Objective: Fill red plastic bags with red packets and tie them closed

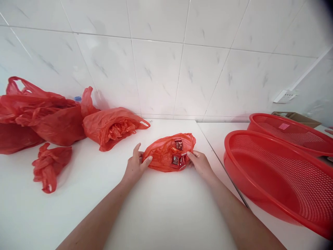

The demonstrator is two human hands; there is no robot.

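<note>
A small red plastic bag (pixel 158 158) lies on the white table in front of me. Several small wrapped packets (pixel 176 159), dark red and brown with one orange, show at its right part. My left hand (pixel 135 163) grips the bag's left end, thumb in front and the index finger lifted off; the other fingers are partly hidden behind the plastic. At the opposite end, my right hand (pixel 199 162) pinches the bag's edge beside the packets, its lower fingers tucked underneath.
Large stuffed red bags (pixel 57 121) and an open bag of crumpled plastic (pixel 114 126) stand at the left by the tiled wall. A knotted red bag (pixel 50 166) lies nearer. Two red perforated baskets (pixel 260 173) occupy the right, with a cardboard box (pixel 299 118) behind.
</note>
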